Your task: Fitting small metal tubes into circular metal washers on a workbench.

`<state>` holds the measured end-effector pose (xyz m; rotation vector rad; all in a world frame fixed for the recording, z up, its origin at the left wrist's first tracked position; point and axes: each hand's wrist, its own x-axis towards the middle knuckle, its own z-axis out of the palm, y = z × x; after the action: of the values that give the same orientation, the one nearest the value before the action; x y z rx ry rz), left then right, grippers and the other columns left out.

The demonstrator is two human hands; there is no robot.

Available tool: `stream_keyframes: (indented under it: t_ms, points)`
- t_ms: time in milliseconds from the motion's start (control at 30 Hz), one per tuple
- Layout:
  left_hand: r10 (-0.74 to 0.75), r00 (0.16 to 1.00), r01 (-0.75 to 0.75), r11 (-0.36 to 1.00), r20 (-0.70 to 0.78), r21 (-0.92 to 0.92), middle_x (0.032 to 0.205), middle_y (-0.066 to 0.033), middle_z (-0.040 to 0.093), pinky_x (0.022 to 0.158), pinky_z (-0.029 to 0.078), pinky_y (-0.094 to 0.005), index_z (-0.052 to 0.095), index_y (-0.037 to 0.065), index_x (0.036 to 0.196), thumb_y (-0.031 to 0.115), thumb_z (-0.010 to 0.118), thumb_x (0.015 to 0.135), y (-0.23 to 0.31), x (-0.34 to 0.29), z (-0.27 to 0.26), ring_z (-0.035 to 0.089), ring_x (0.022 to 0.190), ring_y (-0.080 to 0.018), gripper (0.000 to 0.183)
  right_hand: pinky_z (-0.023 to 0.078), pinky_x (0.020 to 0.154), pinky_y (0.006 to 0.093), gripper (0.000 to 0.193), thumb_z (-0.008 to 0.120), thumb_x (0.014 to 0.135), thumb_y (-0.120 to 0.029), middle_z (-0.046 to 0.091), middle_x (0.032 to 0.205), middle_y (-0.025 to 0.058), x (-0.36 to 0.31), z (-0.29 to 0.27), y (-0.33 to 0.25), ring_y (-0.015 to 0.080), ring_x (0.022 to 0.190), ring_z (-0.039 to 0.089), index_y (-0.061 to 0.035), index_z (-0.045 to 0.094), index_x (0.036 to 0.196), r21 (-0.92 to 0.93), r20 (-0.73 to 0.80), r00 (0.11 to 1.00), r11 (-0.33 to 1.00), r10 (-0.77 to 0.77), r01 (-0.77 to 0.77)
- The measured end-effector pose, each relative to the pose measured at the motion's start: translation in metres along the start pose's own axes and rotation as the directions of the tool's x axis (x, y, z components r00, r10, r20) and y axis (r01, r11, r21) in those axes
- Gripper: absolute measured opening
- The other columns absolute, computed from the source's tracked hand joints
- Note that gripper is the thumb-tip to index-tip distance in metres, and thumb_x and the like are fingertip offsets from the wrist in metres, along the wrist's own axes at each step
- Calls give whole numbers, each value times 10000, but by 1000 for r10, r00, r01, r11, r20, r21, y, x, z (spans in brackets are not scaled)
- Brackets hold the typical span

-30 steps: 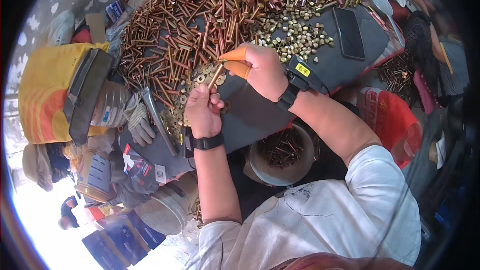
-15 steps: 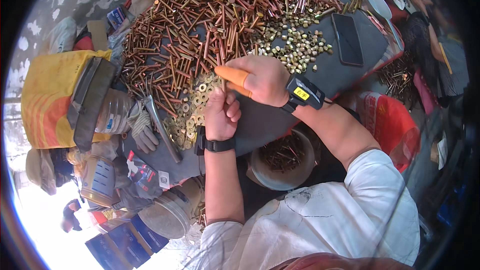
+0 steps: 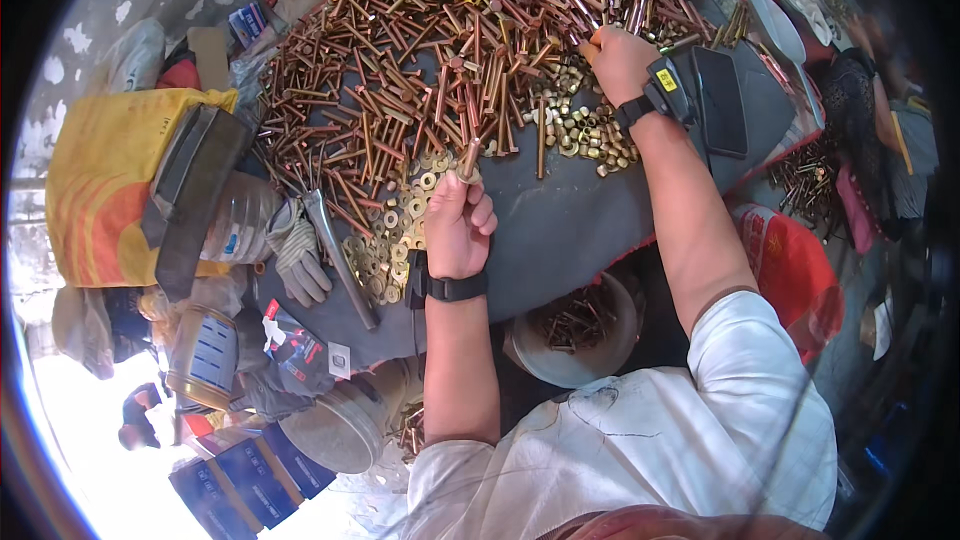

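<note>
copper-coloured bolt (image 3: 471,154): head view here, it's pinched in the left hand, poking out past the thumb and a bit tilted
left hand (image 3: 457,232): thumb and fingers drawn in tight on that one bolt, pretty much no gap
right hand (image 3: 622,68): well off to the right of the left grip and further from the body, fingertips right at the edge of the pile. fingers look bent inwards, but honestly can't tell if they've got hold of anything
bolt pile (image 3: 350,105): big messy heap just beyond the left grip, spreading out both ways
flat washers (image 3: 398,225): scattered just left of the left grip
short brass sleeves (image 3: 588,130): bunched to the right of the left grip, just below the right one
loose bolt (image 3: 541,140): lying on its own near the left grip, right-hand side
phone (image 3: 722,105): flat on the dark mat (image 3: 570,210), right of the right grip
striped glove (image 3: 300,262): left of the left grip, beside a metal bar (image 3: 342,265)
bucket (image 3: 572,368): nearer the body than the left grip and off to its right, more bolts inside
</note>
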<state>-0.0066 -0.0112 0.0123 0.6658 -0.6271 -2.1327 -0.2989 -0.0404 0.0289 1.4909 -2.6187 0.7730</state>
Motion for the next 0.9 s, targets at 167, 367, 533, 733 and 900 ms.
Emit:
stream_keyframes:
  t_ms: [167,367,533,733,900]
  points:
    - [83,992,-74,993,-91,90,731,13,463,445,331,-202,557,74,893,276,501,951,4,-5,3,408,524,-66,218,507,679,366,160,655,771,-172,664,815,124,-13,-26,-15,272,763,653,-89,657,908,246,-335,934,968,124,-40]
    - [150,974,-109,967,-172,229,729,8,460,431,322,-194,536,82,893,264,490,956,2,-10,16,382,498,-61,198,555,647,270,176,585,855,-56,645,879,120,-52,-47,-33,207,718,673,25,575,1011,972,228,973,63,-41,-225]
    - [177,970,-125,951,-168,281,711,1,491,395,328,-205,563,74,882,245,526,939,-6,-10,19,418,465,-69,184,561,651,281,180,589,849,-57,655,873,133,-70,-46,-45,222,731,679,29,571,1006,958,287,945,43,-154,-284]
    - [238,955,-165,923,-178,347,692,-6,497,398,357,-215,564,60,845,230,538,934,-8,-8,16,434,471,-77,193,565,658,284,197,607,846,-68,657,874,139,-72,-52,-41,226,733,682,32,567,1011,974,228,956,45,-182,-224]
    - [256,950,-173,907,-176,384,701,-16,513,395,380,-209,567,47,855,224,548,928,-8,-6,16,474,476,-82,193,555,698,305,211,578,861,-93,657,889,148,-70,-53,-34,227,762,671,19,569,1039,974,211,960,122,-186,-191]
